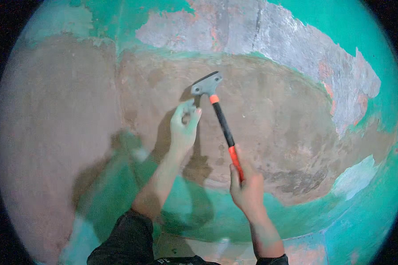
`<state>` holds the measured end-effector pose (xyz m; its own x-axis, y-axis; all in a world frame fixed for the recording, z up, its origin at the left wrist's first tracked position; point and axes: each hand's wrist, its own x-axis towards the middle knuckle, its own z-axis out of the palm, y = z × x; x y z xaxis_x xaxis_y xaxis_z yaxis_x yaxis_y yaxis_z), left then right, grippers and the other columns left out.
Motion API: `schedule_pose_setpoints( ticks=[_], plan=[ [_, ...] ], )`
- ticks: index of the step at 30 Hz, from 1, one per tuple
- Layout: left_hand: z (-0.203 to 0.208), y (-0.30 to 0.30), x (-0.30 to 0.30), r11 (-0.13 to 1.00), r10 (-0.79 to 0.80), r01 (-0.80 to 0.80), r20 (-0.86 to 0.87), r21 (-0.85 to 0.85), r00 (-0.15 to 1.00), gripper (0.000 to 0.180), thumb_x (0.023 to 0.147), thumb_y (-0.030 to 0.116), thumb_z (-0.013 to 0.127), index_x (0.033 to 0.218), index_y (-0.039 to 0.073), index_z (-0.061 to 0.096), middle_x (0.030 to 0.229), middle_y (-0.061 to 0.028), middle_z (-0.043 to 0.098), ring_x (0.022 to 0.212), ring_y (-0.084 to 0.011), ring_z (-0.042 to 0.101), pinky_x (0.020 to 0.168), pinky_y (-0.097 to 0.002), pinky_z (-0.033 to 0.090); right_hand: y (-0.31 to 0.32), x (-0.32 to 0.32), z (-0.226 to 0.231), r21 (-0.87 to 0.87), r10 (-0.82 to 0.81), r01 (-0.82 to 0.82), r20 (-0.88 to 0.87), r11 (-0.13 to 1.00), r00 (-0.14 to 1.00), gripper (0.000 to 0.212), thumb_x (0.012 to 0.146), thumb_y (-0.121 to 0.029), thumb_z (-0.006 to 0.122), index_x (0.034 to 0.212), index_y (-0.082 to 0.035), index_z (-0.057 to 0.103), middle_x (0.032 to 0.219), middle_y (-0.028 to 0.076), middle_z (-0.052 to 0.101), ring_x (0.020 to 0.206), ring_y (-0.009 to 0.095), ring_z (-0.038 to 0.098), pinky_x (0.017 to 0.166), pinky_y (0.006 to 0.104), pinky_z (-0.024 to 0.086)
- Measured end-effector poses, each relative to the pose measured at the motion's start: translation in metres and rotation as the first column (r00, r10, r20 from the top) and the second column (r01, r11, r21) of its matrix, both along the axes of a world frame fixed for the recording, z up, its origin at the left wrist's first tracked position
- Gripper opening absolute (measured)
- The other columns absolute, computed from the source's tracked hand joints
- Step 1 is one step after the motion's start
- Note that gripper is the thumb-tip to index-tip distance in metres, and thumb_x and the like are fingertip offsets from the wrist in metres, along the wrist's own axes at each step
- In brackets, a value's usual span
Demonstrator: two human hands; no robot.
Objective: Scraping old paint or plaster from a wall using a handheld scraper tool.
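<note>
A long-handled scraper point(223, 119) with a grey head, black shaft and orange-red grip slants up in front of the wall. My right hand point(248, 187) is closed around its lower grip. Just below the scraper's head is my left hand point(184, 126), its fingers bent and its thumb apart from them. Nothing shows between those fingers, and I cannot tell if they touch the head. The dark blade edge of the head tilts up to the right, in front of a bare brown patch of wall point(269, 128).
Green paint point(234, 216) borders the bare patch below. Above and to the right is a pale grey, ragged-edged stripped area point(274, 31). A whitish patch point(356, 176) lies at the lower right. Shadows of my arms fall on the wall at left.
</note>
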<state>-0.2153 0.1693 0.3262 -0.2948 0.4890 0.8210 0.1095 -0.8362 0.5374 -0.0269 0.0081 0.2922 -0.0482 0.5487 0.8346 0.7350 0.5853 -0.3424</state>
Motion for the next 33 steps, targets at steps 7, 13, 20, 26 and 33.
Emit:
schedule_pose_setpoints(
  ticks=[7, 13, 20, 26, 33],
  plan=[
    [-0.086, -0.062, 0.066, 0.729, -0.36, 0.555, 0.465, -0.4, 0.809, 0.039, 0.107, 0.031, 0.054, 0.129, 0.0, 0.066, 0.113, -0.0044, 0.07, 0.104, -0.0117, 0.06, 0.093, -0.03, 0.048, -0.025, 0.065, -0.081, -0.204, 0.151, -0.142, 0.031, 0.969, 0.988, 0.052, 0.093, -0.006, 0.068, 0.145, -0.009, 0.059, 0.079, 0.016, 0.06, 0.066, 0.031, 0.062, 0.061, 0.0389, 0.051],
    [-0.133, -0.063, 0.096, 0.772, -0.257, 0.351, 0.245, -0.529, 0.935, 0.039, 0.104, 0.029, 0.059, 0.128, 0.001, 0.069, 0.105, -0.0034, 0.07, 0.092, -0.0132, 0.062, 0.088, -0.0295, 0.049, -0.025, 0.11, -0.142, -0.351, 0.188, -0.171, 0.013, 0.921, 0.982, 0.057, 0.098, -0.017, 0.065, 0.153, -0.019, 0.05, 0.083, 0.013, 0.061, 0.062, 0.033, 0.064, 0.054, 0.0431, 0.052],
    [-0.189, -0.081, 0.155, 0.633, -0.28, 0.217, 0.041, -0.743, 0.959, 0.024, 0.1, 0.025, 0.065, 0.096, 0.002, 0.072, 0.084, -0.0035, 0.064, 0.08, -0.0117, 0.054, 0.072, -0.0305, 0.044, -0.047, 0.174, -0.21, -0.522, 0.171, -0.187, -0.08, 0.832, 0.982, 0.061, 0.099, -0.021, 0.064, 0.156, -0.021, 0.045, 0.092, 0.017, 0.066, 0.068, 0.037, 0.067, 0.061, 0.0459, 0.056],
    [-0.226, -0.096, 0.218, 0.561, -0.378, 0.097, -0.15, -0.822, 0.914, 0.03, 0.1, 0.027, 0.067, 0.089, -0.001, 0.066, 0.079, -0.0033, 0.061, 0.078, -0.0112, 0.053, 0.071, -0.032, 0.043, -0.072, 0.248, -0.245, -0.668, 0.087, -0.079, -0.021, 0.74, 0.996, 0.063, 0.1, -0.025, 0.062, 0.159, -0.025, 0.039, 0.105, 0.018, 0.07, 0.074, 0.041, 0.068, 0.065, 0.0485, 0.057],
    [-0.267, -0.11, 0.326, 0.55, -0.464, 0.338, 0.057, -0.764, 0.884, 0.026, 0.101, 0.024, 0.066, 0.094, -0.001, 0.067, 0.082, -0.0002, 0.058, 0.078, -0.0098, 0.051, 0.072, -0.0292, 0.042, -0.094, 0.353, -0.258, -0.72, 0.046, 0.008, 0.056, 0.694, 0.997, 0.059, 0.1, -0.026, 0.062, 0.155, -0.018, 0.045, 0.101, 0.02, 0.069, 0.081, 0.042, 0.068, 0.066, 0.0488, 0.056]
  ],
)
